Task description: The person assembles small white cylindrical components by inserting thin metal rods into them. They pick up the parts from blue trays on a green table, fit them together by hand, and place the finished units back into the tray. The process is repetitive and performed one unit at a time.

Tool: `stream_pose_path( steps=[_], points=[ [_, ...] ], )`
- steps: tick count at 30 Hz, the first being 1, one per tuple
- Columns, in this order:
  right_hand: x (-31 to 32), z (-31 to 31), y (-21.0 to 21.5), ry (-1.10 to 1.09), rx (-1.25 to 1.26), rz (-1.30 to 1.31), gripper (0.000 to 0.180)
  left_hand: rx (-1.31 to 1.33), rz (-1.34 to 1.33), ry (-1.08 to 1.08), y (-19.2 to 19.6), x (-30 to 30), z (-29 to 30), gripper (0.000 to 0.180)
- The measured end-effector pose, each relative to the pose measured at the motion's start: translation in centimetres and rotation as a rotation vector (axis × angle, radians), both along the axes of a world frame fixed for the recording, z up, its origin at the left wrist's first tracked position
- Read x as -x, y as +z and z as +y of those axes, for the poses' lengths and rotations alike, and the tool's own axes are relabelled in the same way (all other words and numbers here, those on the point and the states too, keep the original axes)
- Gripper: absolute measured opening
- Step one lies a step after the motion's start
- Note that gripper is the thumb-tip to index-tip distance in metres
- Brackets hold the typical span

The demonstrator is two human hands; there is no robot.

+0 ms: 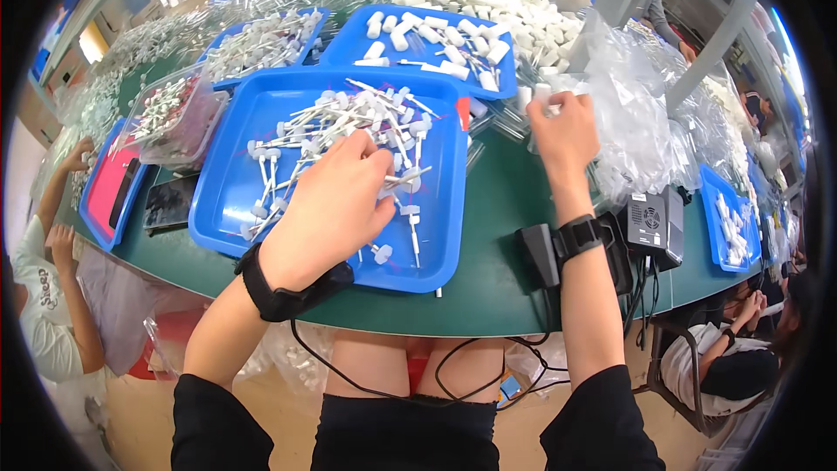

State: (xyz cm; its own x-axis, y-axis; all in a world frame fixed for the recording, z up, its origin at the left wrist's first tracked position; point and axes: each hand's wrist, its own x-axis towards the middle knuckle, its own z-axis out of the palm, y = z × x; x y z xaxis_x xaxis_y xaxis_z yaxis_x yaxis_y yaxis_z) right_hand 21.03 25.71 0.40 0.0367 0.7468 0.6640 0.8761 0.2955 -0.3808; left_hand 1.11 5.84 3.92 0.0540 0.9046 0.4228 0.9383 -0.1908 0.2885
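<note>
My left hand (336, 196) is over the large blue tray (228, 183), its fingers curled round one white stick piece (408, 177) with a translucent collar. Beneath and around it lies a loose heap of similar stick pieces (349, 113), some with thin red parts. Off the tray's right side, my right hand (567, 135) is closed at the fingertips on a white cylindrical cap (541, 92). Another white cap (524, 98) stands just beside those fingers. The fingers partly cover what each hand holds.
Behind are a blue tray of white caps (349, 52), a heap of caps (523, 17) and clear tubes. At left stand a clear plastic box (179, 122) and a phone (170, 202). Clear bags (623, 113) and a dark box-shaped device (654, 225) lie right. Co-workers sit on both sides.
</note>
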Motion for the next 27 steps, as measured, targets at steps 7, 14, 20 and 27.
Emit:
stream_pose_path(
  steps=[7,14,20,27],
  points=[
    [-0.2,-2.7,2.4,0.514,0.195,0.487,0.029,0.05,-0.161,0.041,1.7,1.1,0.6,0.028],
    [1.3,-5.7,2.7,1.155,0.557,0.662,0.027,-0.149,-0.267,-0.131,3.3,1.6,3.0,0.024],
    [0.5,-6.5,3.3,1.209,0.54,0.711,0.031,-0.269,-0.625,-0.354,2.4,1.3,5.1,0.022],
    [-0.2,-6.8,3.5,1.179,0.507,0.646,0.032,-0.367,-0.591,-0.357,2.0,1.0,5.1,0.021]
  ],
)
